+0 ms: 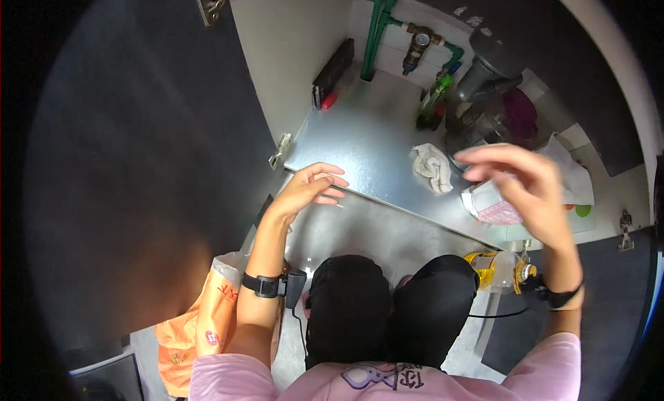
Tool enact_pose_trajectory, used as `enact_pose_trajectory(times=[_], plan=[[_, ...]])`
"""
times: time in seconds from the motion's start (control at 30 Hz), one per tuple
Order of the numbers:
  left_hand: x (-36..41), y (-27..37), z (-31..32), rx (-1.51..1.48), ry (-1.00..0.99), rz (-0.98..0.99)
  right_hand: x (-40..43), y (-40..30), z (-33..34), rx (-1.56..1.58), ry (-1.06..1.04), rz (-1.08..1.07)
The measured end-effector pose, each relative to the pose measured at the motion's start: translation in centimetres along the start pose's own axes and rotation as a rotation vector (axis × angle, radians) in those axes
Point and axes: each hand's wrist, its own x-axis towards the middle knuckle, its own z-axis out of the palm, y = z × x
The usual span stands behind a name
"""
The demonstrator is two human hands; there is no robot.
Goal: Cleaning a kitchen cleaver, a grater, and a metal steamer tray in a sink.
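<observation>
My left hand (pixel 309 189) is over the front edge of the cabinet floor (pixel 363 141), fingers apart and holding nothing. My right hand (pixel 534 193), blurred, hovers over a white and pink packet (pixel 493 206) at the right of the cabinet, its fingers curved and the thumb apart. It covers part of the packet, and nothing shows in its grasp. A crumpled whitish cloth (pixel 433 168) lies on the cabinet floor left of the packet. Behind my right hand stands a clear container (pixel 474 131), partly hidden.
Green pipes (pixel 374 38) and a brass valve with a gauge (pixel 417 48) line the back wall. A green bottle (pixel 434 103) and a purple object (pixel 519 113) stand inside. An oil bottle (pixel 498 272) is beside my right knee; an orange bag (pixel 207 318) is at left. An open door (pixel 155 141) flanks me.
</observation>
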Motion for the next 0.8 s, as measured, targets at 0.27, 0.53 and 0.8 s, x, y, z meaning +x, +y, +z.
enact_pose_trajectory(times=[0.27,0.53,0.8], plan=[[4.4,-4.0,-3.5,0.369,0.117,-0.087,1.3,34.0,1.2,-0.270,-0.023,0.309],[11.6,-10.2,-4.7,1.243,0.175,-0.094,1.0,43.0,7.7,-0.782,0.061,0.443],[16.4,-13.9,-4.3,1.479,0.400,0.240,4.1,39.6,8.9,-0.487,0.336,0.132]])
